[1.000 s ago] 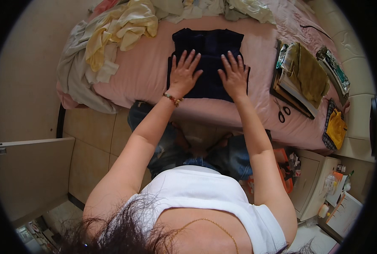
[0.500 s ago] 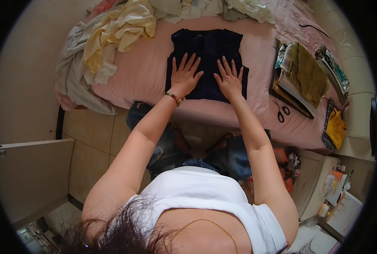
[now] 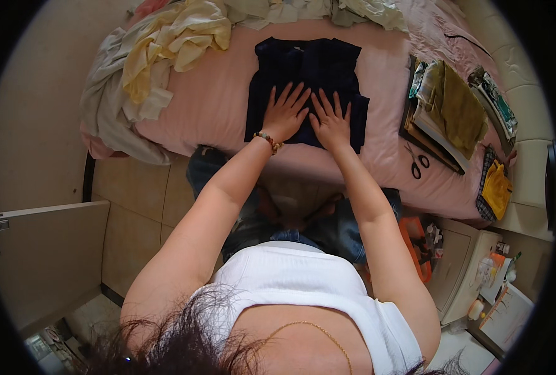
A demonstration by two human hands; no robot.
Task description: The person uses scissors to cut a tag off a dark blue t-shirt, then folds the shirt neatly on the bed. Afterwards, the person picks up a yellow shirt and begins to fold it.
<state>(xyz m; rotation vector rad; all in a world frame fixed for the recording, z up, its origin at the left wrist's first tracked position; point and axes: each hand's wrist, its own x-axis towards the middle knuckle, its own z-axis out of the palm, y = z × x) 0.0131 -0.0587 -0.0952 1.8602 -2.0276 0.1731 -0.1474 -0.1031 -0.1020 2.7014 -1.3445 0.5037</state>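
A dark navy garment (image 3: 309,59) lies spread on the pink bed cover (image 3: 212,115), its neckline toward the far side and its sides folded in. My left hand (image 3: 284,115), a beaded bracelet at its wrist, rests palm down on the garment's near left half with fingers spread. Close beside it, my right hand (image 3: 332,124) presses flat on the near right half, fingers apart. Neither hand grips the cloth. The two index fingers point away from me, nearly meeting at the middle.
To the right sit a stack of folded clothes (image 3: 453,112), black scissors (image 3: 417,162) and a yellow cloth (image 3: 496,189). Crumpled yellow fabric (image 3: 184,37) and grey fabric (image 3: 106,106) lie at the far left. A bedside cabinet (image 3: 456,269) stands near right; a door (image 3: 47,262) is at left.
My hands have slid inward toward each other across the garment, the left one moving right and the right one slightly left. Both stay flat on the cloth.
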